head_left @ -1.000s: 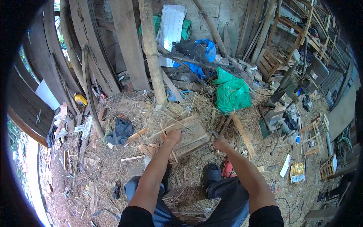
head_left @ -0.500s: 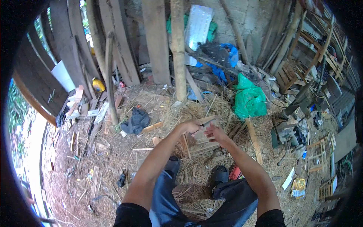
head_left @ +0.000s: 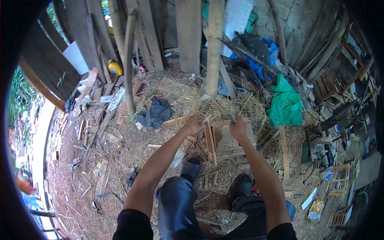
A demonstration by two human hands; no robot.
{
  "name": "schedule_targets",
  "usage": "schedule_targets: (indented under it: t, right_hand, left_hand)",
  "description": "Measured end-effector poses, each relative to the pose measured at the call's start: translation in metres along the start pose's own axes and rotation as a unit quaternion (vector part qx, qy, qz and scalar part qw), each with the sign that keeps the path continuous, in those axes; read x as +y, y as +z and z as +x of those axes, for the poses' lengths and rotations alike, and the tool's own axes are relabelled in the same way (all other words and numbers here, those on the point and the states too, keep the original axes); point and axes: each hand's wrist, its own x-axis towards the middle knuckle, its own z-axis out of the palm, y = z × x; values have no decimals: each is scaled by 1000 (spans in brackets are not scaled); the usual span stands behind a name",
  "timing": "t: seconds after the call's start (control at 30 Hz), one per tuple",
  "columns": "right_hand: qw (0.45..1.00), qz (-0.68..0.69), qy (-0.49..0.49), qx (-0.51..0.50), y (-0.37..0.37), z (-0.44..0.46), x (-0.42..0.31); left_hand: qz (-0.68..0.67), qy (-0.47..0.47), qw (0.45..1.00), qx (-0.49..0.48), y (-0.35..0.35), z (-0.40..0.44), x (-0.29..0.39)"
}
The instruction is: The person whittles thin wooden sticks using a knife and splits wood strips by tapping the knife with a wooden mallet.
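Note:
My right hand (head_left: 238, 129) is closed round the handle of a narrow tool with a grey blade (head_left: 232, 112), which points up and away. To its left, my left hand (head_left: 194, 124) is closed on a short thin wooden stick (head_left: 207, 117). Beneath and between both hands lies a wooden box (head_left: 232, 137) on the straw-covered ground. A thin upright wood strip (head_left: 211, 140) leans at the box's left side, just below my left hand.
A black plastic bag (head_left: 155, 113) lies left of the box, and a green bag (head_left: 285, 102) lies to the right. A wooden post (head_left: 214, 52) stands beyond it. My sandalled feet are near the box. Scrap wood and a yellow bottle (head_left: 115, 68) lie farther off.
My hands were close together over the box and have moved apart. The tool was in my left hand and is now in my right. The view has shifted, so the surroundings sit farther right.

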Motion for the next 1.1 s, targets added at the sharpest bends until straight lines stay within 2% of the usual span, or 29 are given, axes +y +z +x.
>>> schedule_targets:
  t: [0.03,0.1,0.17,0.23,0.27,0.33,0.4,0.47,0.53,0.57,0.6,0.63,0.7,0.77,0.83,0.9,1.0,1.03,1.1]
  right_hand:
    - [1000,-4,9,3,0,3,4]
    - [999,-24,34,-3,1,7,13]
    - [998,1,54,-13,2,8,22]
    - [997,28,71,-26,9,9,34]
    - [998,25,54,-10,12,9,38]
    - [999,21,36,9,10,9,40]
    - [995,50,83,-15,0,10,33]
    - [997,52,58,-24,-16,4,16]
    - [998,54,25,-25,-33,4,1]
    - [994,92,7,-60,-43,2,-7]
    - [987,129,-13,-97,-52,0,-16]
    - [987,131,-23,-92,-64,-3,-30]
    - [958,255,1,-129,-92,-10,-61]
    - [950,297,15,-96,-122,-22,-85]
    - [939,335,29,-67,-148,-30,-94]
    - [900,426,44,-84,-174,-32,-95]
    - [902,430,31,-15,-207,-41,-98]
    - [892,450,44,26,-219,-44,-99]
    - [870,487,42,61,-246,-48,-94]
  left_hand:
    - [-3,5,1000,-9,8,5,-2]
    - [43,-43,998,21,25,19,-6]
    - [74,-25,997,10,43,30,-13]
    - [92,18,990,108,62,36,-17]
    - [90,20,990,103,66,41,-20]
    - [41,-7,994,105,61,47,-12]
    - [46,-23,992,117,54,42,1]
    - [55,-39,989,134,41,34,13]
    - [77,96,976,181,21,28,28]
    - [81,104,973,189,12,27,39]
    - [56,177,967,176,-2,19,60]
    - [33,247,955,162,-16,8,82]
    - [10,266,951,160,-38,-8,130]
    - [-82,278,954,78,-54,-21,173]
    - [-42,298,949,88,-66,-35,208]
    - [-3,317,944,96,-74,-51,233]
    - [-161,209,964,42,-66,-82,256]
    - [-159,219,962,43,-66,-94,257]
    - [-288,184,940,-9,-67,-115,253]
